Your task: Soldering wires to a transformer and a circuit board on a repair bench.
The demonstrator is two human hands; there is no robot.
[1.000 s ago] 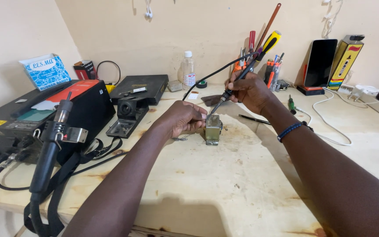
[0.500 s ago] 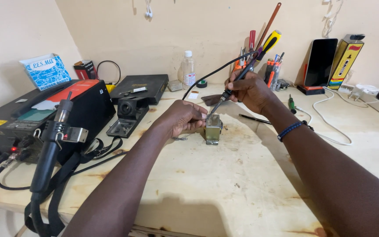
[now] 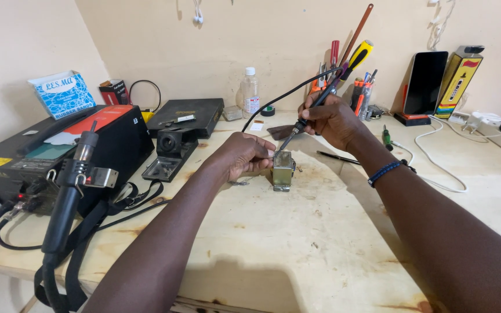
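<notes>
Right hand (image 3: 334,119) grip closed on soldering iron (image 3: 314,110); left hand (image 3: 243,155) seemingly pinching metal block (image 3: 283,170); screwdrivers in pot (image 3: 362,98).

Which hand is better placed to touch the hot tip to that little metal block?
Right hand: it holds the soldering iron, tip at the metal block. Left hand is beside the block.
</notes>
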